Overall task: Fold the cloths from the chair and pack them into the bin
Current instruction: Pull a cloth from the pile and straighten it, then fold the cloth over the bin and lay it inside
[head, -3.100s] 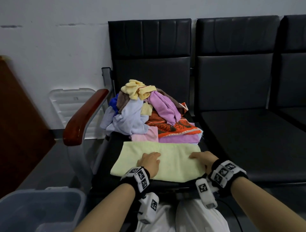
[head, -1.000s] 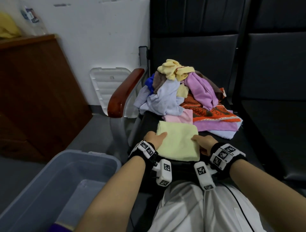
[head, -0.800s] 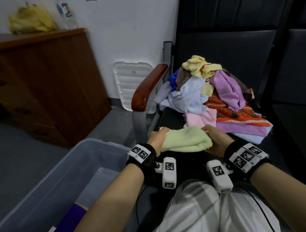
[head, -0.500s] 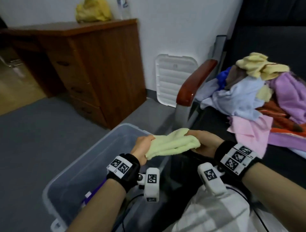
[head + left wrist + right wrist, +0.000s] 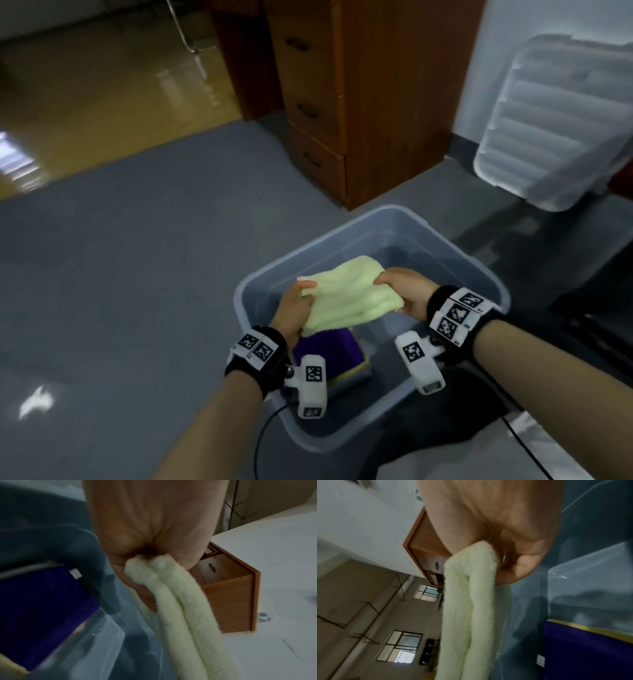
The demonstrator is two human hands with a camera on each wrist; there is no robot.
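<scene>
Above the bin (image 5: 486, 274) — folded cloth (image 5: 346, 298); inside, at 6 o'clock, stacked cloths (image 5: 329, 353); cabinet (image 5: 359, 102) at 12, lid (image 5: 555, 120) at 2.

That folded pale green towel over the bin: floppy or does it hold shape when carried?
Likely floppy: the pale green towel sags between the left hand and right hand, which grip opposite edges. Probably light, since edge grips alone carry it. The thick pile looks grippy, not slippery. It may unfold if one side is released over the bin.

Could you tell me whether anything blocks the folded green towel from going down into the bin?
Nothing visible does. Both hands, left hand and right hand, hold the green towel over the open bin; only a folded purple cloth lies inside, beneath it.
</scene>
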